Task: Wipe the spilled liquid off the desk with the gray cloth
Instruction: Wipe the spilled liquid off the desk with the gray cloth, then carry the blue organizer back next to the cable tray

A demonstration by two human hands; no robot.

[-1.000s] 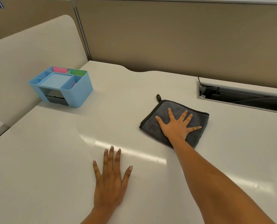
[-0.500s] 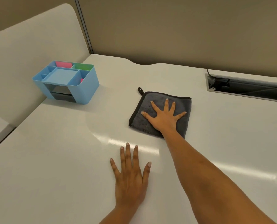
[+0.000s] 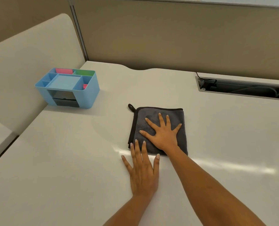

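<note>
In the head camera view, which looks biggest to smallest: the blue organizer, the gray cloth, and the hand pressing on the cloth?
1. Blue organizer and gray cloth: they look alike, too close to rank.
2. Right hand, clearly smaller, lying flat within the cloth's outline.

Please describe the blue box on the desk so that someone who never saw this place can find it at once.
Start at the white desk and go to its far left corner, beside the low cream divider. There stands the light blue organizer, well left of the gray cloth. It alone is blue, with open top compartments, pink and green showing inside, and a dark drawer in front.
</note>
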